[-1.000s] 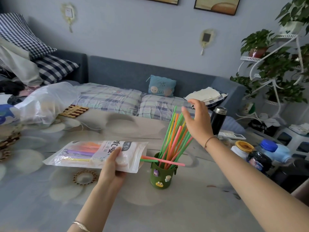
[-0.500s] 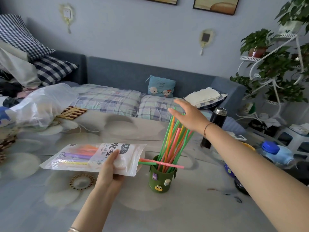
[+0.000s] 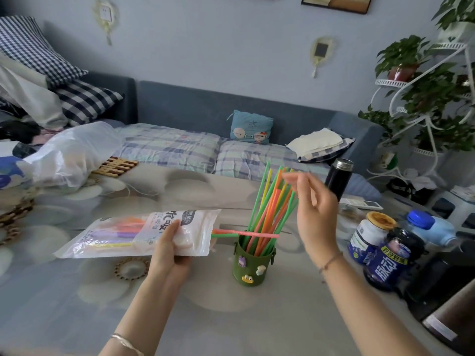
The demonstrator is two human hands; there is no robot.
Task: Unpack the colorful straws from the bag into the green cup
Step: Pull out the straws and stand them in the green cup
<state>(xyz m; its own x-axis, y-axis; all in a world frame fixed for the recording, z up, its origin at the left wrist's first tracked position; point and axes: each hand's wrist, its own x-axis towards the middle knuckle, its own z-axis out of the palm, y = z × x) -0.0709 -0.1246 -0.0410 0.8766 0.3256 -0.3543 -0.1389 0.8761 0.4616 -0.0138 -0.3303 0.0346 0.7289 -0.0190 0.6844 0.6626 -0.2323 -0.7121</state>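
Note:
A dark green cup with small stickers stands on the table, holding several colourful straws that lean right. My left hand grips a white printed straw bag level, just left of the cup. More straws show through the bag's clear end. A pink straw and a green straw poke out of the bag's mouth across the cup rim. My right hand hovers right of the standing straws with loose fingers. Its fingertips are at the straw tops and hold nothing.
A black thermos stands behind my right hand. A yellow-lidded jar, a dark blue bottle and a blue-capped bottle crowd the right. A plastic bag and wooden trivet lie far left. A sofa runs behind the table.
My right hand has swept over the straw tops and drawn back to their right side, turning palm inward. The left hand and bag have barely moved.

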